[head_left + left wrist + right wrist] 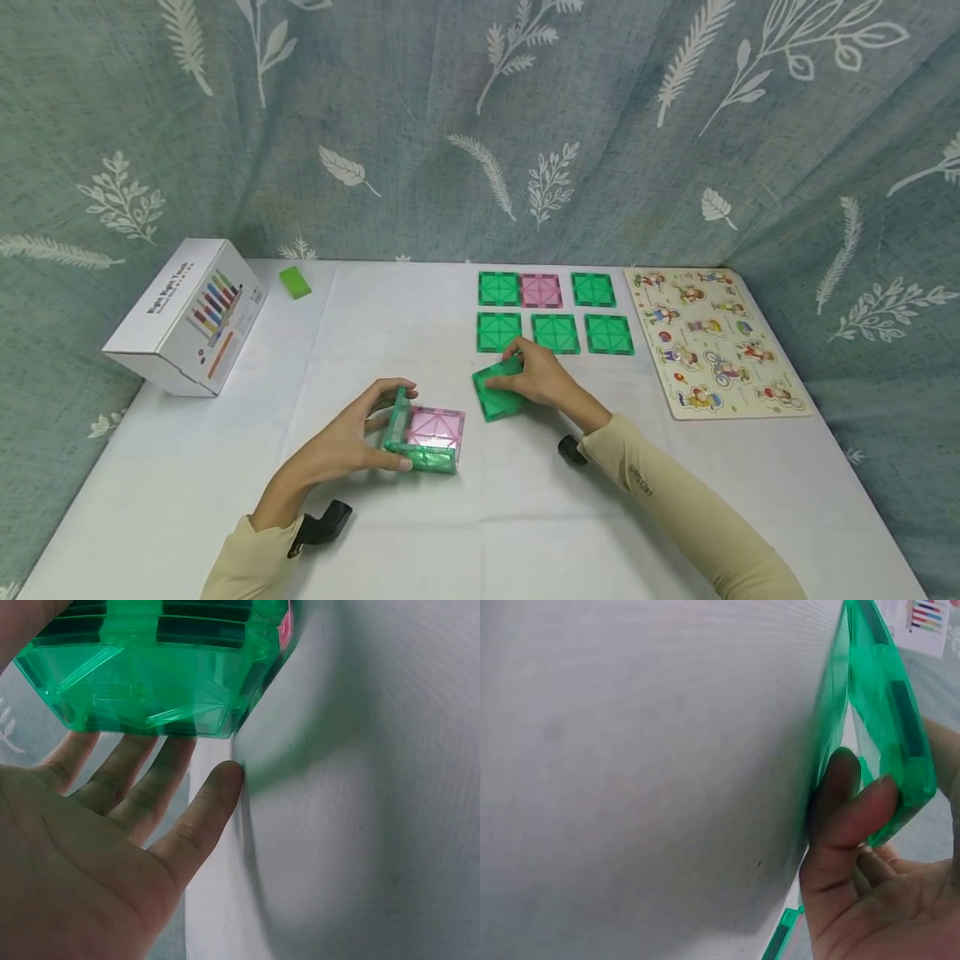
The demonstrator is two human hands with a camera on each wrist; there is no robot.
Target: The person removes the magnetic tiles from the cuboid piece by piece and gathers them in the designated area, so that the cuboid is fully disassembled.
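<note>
On the table, a pink magnetic tile lies flat, with one green magnetic tile upright along its left side and another green tile upright along its front. My left hand holds these two standing tiles, thumb at the front corner and fingers behind the left one. In the left wrist view, its fingers touch the green plastic. To the right, my right hand pinches a separate green tile between thumb and fingers. The right wrist view shows that green tile tilted close to the tabletop.
Behind my right hand lie two rows of flat tiles, several green and one pink. A wooden picture puzzle board is at right. A white box and a small green block sit at left. A patterned curtain hangs behind.
</note>
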